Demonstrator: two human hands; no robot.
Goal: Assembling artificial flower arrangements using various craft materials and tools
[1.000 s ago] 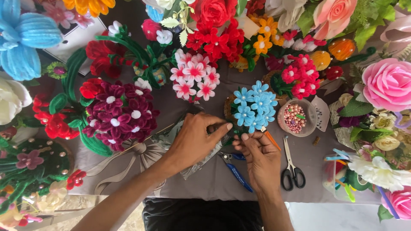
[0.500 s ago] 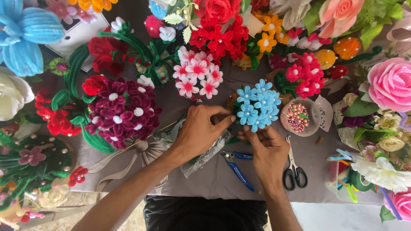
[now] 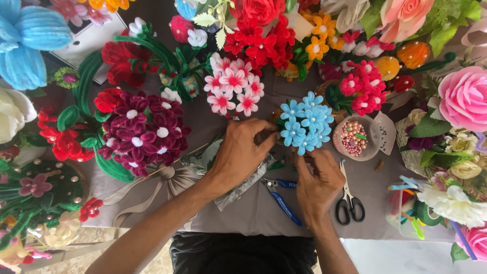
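A small bouquet of light blue pipe-cleaner flowers (image 3: 306,123) stands at the middle of the grey table cover (image 3: 253,213). My left hand (image 3: 242,152) grips its left side near the base, fingers curled in. My right hand (image 3: 318,178) is just under the blossoms, fingertips pinched on the stem area, which the flowers hide. Blue-handled pliers (image 3: 282,199) lie between my two wrists. A strip of clear wrapping (image 3: 243,185) runs under my left hand.
Black scissors (image 3: 349,203) lie right of my right hand. A clear cup of pink beads (image 3: 356,138) stands beside the blue flowers. Maroon (image 3: 143,129), pink-white (image 3: 233,89) and red (image 3: 258,40) flower bouquets crowd the back and left. A big pink rose (image 3: 464,96) sits at the right.
Both hands moved slightly closer to the blue bouquet's base; my right hand rose up under the flowers. The bouquet stayed in place.
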